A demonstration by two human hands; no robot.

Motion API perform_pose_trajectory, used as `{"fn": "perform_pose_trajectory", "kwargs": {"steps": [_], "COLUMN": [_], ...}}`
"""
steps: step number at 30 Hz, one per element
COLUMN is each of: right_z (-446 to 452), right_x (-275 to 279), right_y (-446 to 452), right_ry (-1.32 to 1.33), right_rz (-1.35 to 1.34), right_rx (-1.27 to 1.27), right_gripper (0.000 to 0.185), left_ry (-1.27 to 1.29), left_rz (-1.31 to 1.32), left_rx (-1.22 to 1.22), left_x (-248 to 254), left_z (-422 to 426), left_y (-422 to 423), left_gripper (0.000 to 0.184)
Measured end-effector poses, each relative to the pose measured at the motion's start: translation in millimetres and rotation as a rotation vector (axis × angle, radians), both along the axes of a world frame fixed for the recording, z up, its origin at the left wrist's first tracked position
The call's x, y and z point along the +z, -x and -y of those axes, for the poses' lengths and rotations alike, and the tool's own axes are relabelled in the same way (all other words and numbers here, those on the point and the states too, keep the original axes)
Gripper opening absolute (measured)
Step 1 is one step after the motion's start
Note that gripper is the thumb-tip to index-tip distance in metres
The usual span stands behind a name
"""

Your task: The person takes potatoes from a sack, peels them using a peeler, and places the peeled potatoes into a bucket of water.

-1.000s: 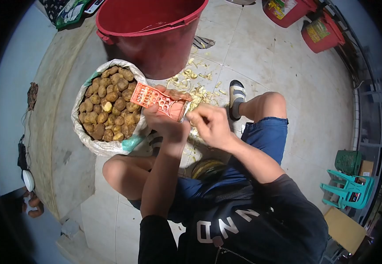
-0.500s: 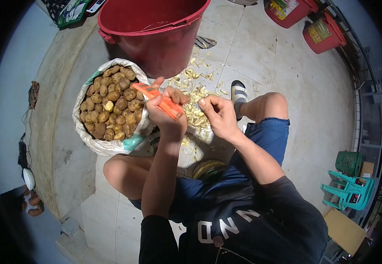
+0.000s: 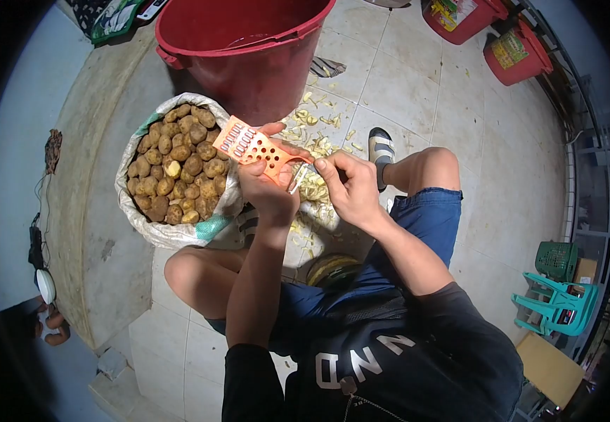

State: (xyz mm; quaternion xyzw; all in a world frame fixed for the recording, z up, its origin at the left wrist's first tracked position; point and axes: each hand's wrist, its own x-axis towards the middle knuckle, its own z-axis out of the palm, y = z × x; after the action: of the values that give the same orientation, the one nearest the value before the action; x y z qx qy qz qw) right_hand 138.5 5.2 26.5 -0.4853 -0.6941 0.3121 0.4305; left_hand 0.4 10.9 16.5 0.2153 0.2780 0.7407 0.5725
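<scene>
My left hand [image 3: 268, 190] is closed around an orange grater-peeler [image 3: 256, 149], whose flat perforated face is turned up. Its blade end points right, toward my right hand [image 3: 351, 184]. The thumb and fingers of that hand are pinched at the blade end; whatever is between them is too small to make out. Left of my hands stands a white woven sack [image 3: 134, 214] full of unpeeled potatoes [image 3: 178, 152], one with a pale cut patch. Pale peelings [image 3: 313, 188] lie on the floor beneath and beyond my hands.
A large red tub [image 3: 249, 81] stands beyond the sack. Two smaller red buckets [image 3: 457, 17] [image 3: 517, 55] are at the upper right. A green basket [image 3: 556, 260] and a teal stool [image 3: 558, 306] are at the right. A striped round object [image 3: 333, 271] lies between my legs.
The peeler turned edge-on and then back to face up in my left hand. My right hand moved away from its blade end and came back to it.
</scene>
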Motion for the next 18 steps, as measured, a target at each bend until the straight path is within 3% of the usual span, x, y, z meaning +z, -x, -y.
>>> {"fn": "perform_pose_trajectory", "kwargs": {"steps": [10, 14, 16, 18], "right_z": [1.3, 12.2, 1.3, 7.6], "right_x": [5.9, 3.1, 11.9, 6.1], "right_y": [2.2, 8.5, 2.9, 6.4], "right_ry": [-0.006, -0.124, 0.099, -0.073], "right_rz": [0.018, 0.025, 0.037, 0.011], "right_rx": [-0.006, 0.131, 0.014, 0.089], "right_gripper": [0.022, 0.022, 0.022, 0.023], "left_ry": [-0.004, 0.02, 0.044, 0.029], "left_rz": [0.102, 0.105, 0.096, 0.136], "left_rx": [0.011, 0.022, 0.048, 0.04], "left_x": [-3.4, -4.2, -4.7, -7.5], "left_z": [1.8, -0.2, 3.3, 2.5], "left_y": [-0.2, -2.0, -0.4, -0.6], "left_gripper": [0.057, 0.056, 0.056, 0.056]}}
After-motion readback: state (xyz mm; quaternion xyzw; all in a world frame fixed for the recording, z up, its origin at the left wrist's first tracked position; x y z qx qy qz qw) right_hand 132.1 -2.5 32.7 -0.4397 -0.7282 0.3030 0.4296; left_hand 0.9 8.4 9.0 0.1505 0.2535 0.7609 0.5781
